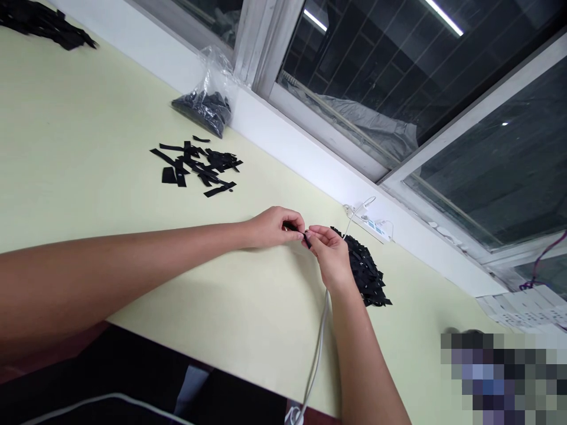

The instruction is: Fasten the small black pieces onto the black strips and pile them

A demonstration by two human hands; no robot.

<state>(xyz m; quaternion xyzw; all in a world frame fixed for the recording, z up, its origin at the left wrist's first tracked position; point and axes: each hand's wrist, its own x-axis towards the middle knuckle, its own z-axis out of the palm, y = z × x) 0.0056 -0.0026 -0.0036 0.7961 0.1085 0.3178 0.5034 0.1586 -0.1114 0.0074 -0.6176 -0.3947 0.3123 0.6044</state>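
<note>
Both my hands meet over the pale yellow table, pinching one short black fabric strip between them. My left hand is closed on one end of the strip, thumb against fingers. At the other end, my right hand is closed too, its fingertips almost touching the left ones. Much of the strip is hidden by the fingers. Right beside and partly behind my right hand lies a dense pile of black strips. A looser scatter of black strips lies farther off to the left.
A clear plastic bag of black pieces leans near the window ledge. A white power strip sits by the wall, and a white cable runs under my right wrist. More black strips lie at far left. A blurred-out patch covers the lower right.
</note>
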